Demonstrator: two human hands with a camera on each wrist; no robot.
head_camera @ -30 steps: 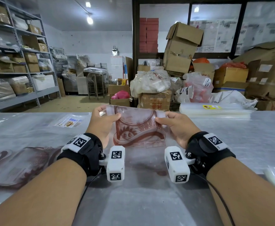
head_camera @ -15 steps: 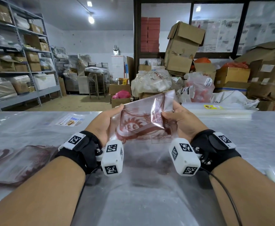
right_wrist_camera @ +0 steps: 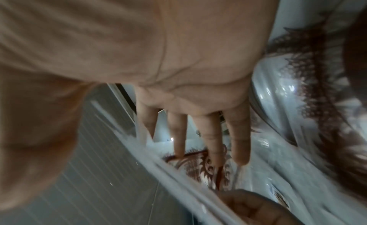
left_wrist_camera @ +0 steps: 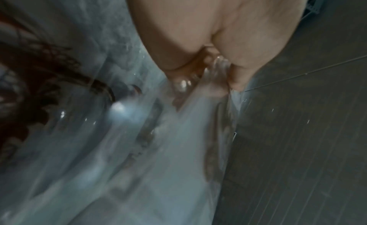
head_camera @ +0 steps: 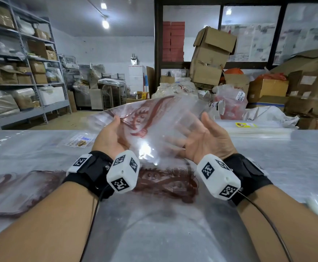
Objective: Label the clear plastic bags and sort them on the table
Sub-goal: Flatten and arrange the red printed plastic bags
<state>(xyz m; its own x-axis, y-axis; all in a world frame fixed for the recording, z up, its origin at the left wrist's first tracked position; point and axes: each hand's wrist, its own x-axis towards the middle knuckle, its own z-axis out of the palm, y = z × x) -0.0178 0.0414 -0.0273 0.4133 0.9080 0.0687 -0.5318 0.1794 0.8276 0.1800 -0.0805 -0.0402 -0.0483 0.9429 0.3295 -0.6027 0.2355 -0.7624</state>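
A clear plastic bag (head_camera: pixel 154 125) with a dark red print hangs tilted in the air above the table, between both raised hands. My left hand (head_camera: pixel 114 133) grips its left side, with the thumb on top; in the left wrist view the film (left_wrist_camera: pixel 158 149) bunches between thumb and fingers (left_wrist_camera: pixel 190 66). My right hand (head_camera: pixel 197 137) is held palm-up with straight, spread fingers (right_wrist_camera: pixel 210 143) behind and against the bag (right_wrist_camera: pixel 208 168), not pinching it. A second printed bag (head_camera: pixel 165 184) lies flat on the table below my wrists.
More red-printed bags (head_camera: pixel 12 193) lie at the left on the steel table (head_camera: pixel 286 167). A small label packet (head_camera: pixel 80 140) sits at the far left, a stack of clear bags (head_camera: pixel 258 131) at the far right. Boxes and shelves stand beyond.
The bag has risen and tipped over toward the left. My right hand has let go of its pinch and opened under the film. The left hand keeps its hold.
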